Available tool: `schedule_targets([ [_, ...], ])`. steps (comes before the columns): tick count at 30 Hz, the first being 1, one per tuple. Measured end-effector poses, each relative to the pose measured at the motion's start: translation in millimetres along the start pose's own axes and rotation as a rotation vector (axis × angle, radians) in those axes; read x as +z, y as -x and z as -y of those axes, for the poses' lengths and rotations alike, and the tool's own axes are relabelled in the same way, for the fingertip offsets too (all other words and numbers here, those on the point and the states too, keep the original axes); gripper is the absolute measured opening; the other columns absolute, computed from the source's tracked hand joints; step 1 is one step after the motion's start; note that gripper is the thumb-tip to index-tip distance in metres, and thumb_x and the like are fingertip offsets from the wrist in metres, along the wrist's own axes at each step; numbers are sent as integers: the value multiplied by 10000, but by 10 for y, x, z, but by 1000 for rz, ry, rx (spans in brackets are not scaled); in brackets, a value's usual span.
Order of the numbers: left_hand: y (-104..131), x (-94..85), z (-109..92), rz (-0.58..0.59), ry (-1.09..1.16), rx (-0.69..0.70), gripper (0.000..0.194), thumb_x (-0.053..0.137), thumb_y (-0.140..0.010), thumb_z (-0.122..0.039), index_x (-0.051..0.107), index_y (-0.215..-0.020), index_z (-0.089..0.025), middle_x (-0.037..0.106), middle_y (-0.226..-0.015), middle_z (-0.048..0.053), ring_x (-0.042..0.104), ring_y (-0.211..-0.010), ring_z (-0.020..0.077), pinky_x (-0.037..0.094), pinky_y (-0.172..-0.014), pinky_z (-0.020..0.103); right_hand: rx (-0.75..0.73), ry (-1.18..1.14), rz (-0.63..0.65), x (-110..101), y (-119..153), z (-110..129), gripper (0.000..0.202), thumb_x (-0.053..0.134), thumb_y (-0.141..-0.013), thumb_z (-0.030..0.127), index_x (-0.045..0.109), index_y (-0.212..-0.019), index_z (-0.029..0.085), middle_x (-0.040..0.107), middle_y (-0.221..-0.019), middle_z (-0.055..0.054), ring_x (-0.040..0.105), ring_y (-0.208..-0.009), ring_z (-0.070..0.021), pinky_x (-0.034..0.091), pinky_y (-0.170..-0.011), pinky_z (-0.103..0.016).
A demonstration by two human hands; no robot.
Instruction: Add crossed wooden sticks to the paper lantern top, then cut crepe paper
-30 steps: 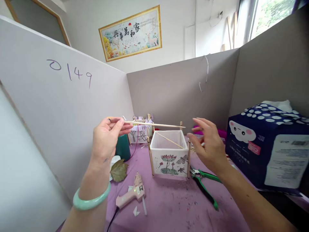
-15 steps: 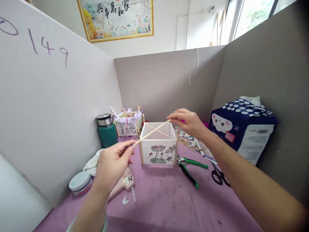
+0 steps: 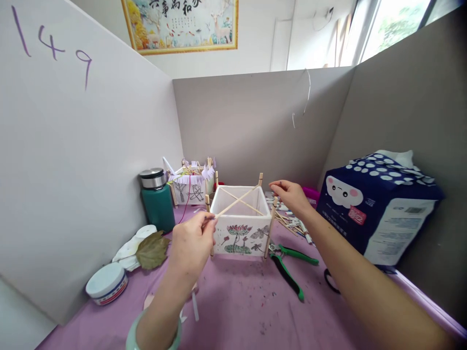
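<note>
At the upper left, purple numbers are written on the gray wall. Below them, at the lower left, a round tub with a white lid sits on the purple cloth. Next comes a big dry leaf, lying on something white. Behind it stands a green bottle with a silver top.

The left hand is left of the middle. Its thumb and finger are pinched together on the near end of a thin stick. Behind this hand is a small box with purple fringe. A gold-edged picture hangs above, at the top.

The white box is in the middle of the frame, with a flower drawn on its front and a wood post at each corner. The stick slants over its top, up to the far right corner. It makes an X with the other stick.

To the right lie green pliers. Above them, the right hand is just beside the far right post; I cannot tell if its fingertips are together or apart. Loose sticks lie under its wrist. A blue tissue pack stands at the right.
</note>
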State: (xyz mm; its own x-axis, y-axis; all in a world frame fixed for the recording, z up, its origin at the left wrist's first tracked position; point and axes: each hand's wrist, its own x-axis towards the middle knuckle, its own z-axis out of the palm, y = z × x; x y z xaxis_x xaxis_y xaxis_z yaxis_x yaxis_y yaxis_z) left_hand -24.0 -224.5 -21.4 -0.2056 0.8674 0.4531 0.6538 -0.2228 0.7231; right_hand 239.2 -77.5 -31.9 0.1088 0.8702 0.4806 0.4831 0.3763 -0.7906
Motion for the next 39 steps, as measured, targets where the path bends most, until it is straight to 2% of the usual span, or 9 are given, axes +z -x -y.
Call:
schedule_targets([
  [4, -37, 67, -3, 2, -13, -14, 153, 542, -823, -276, 673, -867, -210, 648, -548, -27, 633, -504, 145, 487, -568, 247, 40, -46, 30, 116, -37, -51, 294, 552, -746, 354, 671, -909, 140, 676, -788, -53, 613, -683, -165, 426, -591, -259],
  [8, -62, 116, 7, 24, -60, -8, 146, 537, -831, -253, 674, -860, -212, 626, -520, -28, 632, -524, 149, 478, -588, 248, 71, -54, 31, 147, -75, -18, 299, 543, -745, 344, 666, -915, 131, 676, -771, -60, 609, -667, -163, 424, -578, -256],
  [13, -99, 152, -12, -17, -147, 36, 145, 541, -835, -235, 680, -870, -214, 707, -700, 8, 659, -618, 158, 468, -613, 252, 52, -63, 46, 153, -92, 35, 296, 555, -729, 368, 669, -870, 134, 680, -793, -58, 604, -665, -156, 420, -581, -252],
  [15, -105, 165, -24, -21, -162, 48, 151, 535, -841, -232, 682, -875, -214, 710, -704, 12, 665, -639, 165, 465, -621, 255, 41, -46, 49, 150, -102, 38, 303, 554, -726, 379, 672, -866, 137, 681, -789, -52, 600, -660, -158, 421, -582, -256],
  [19, -105, 197, -32, -26, -185, 65, 162, 534, -845, -241, 686, -888, -205, 696, -655, 13, 664, -630, 177, 452, -606, 261, -48, 76, 59, 118, -145, 70, 288, 541, -736, 366, 697, -855, 155, 679, -740, -35, 585, -657, -163, 415, -606, -272],
  [23, -114, 233, -24, -39, -192, 89, 173, 524, -848, -236, 688, -892, -202, 689, -644, 10, 658, -607, 172, 441, -594, 259, -169, 249, 85, 60, -215, 223, 262, 521, -757, 334, 721, -829, 180, 667, -682, -12, 550, -605, -144, 388, -596, -271],
  [30, -96, 251, -13, -50, -173, 82, 173, 528, -849, -230, 690, -894, -191, 689, -642, 16, 663, -627, 180, 450, -621, 274, -311, 428, 225, 2, -299, 565, 252, 504, -779, 300, 730, -816, 194, 665, -651, -4, 571, -611, -142, 401, -600, -264],
  [36, -90, 276, 4, -41, -171, 77, 168, 531, -852, -229, 689, -892, -190, 691, -638, 12, 660, -610, 172, 446, -607, 265, -372, 523, 354, 17, -326, 773, 224, 522, -765, 256, 741, -796, 220, 711, -748, -5, 589, -655, -140, 402, -589, -257],
  [39, -95, 289, 21, -45, -170, 84, 166, 526, -853, -228, 683, -893, -193, 701, -664, 11, 655, -597, 163, 446, -602, 261, -429, 583, 502, 55, -262, 930, 207, 543, -763, 257, 747, -794, 245, 721, -778, -2, 596, -668, -146, 401, -582, -264],
])
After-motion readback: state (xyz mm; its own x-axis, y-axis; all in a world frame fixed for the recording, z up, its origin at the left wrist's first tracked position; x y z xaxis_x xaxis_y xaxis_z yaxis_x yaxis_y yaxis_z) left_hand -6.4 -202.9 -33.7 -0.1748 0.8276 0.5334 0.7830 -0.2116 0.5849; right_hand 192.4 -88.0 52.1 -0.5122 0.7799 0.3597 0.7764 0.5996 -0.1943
